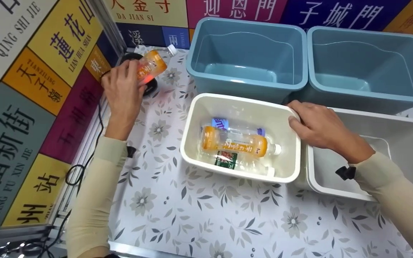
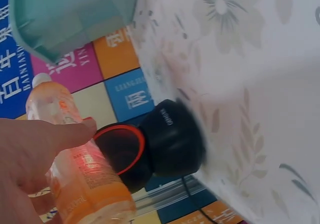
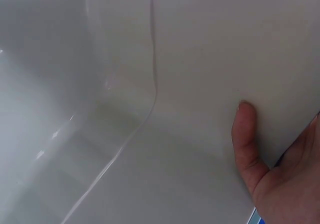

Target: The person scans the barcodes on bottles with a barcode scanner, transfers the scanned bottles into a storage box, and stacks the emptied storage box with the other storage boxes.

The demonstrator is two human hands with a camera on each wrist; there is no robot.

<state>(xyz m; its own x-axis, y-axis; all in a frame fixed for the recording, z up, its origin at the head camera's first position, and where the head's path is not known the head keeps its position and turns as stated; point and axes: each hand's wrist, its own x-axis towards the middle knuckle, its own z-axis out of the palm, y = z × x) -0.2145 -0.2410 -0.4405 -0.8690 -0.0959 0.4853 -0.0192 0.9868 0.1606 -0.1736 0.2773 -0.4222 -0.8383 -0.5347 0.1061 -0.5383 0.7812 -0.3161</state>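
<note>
My left hand point(image 1: 123, 91) grips a plastic bottle point(image 1: 151, 65) with an orange label and white cap, tilted in the air at the back left. Just beside it, a black scanner point(image 2: 172, 139) with an orange ring casts red light on the bottle's label. My right hand point(image 1: 323, 127) holds the right rim of a small white bin point(image 1: 240, 173), its thumb point(image 3: 245, 134) against a white inner wall. In that bin lie another orange-labelled bottle point(image 1: 233, 141), a clear bottle with a green label point(image 1: 226, 159) and one with a purple label point(image 1: 220, 124).
Two blue bins point(image 1: 247, 80) point(image 1: 371, 91) stand along the back. A larger white bin point(image 1: 342, 186) sits at the right, against the small one. Panels with Chinese lettering point(image 1: 43, 182) wall the left and back. A black cable point(image 1: 97, 143) runs down the left edge of the flowered tabletop point(image 1: 192, 215).
</note>
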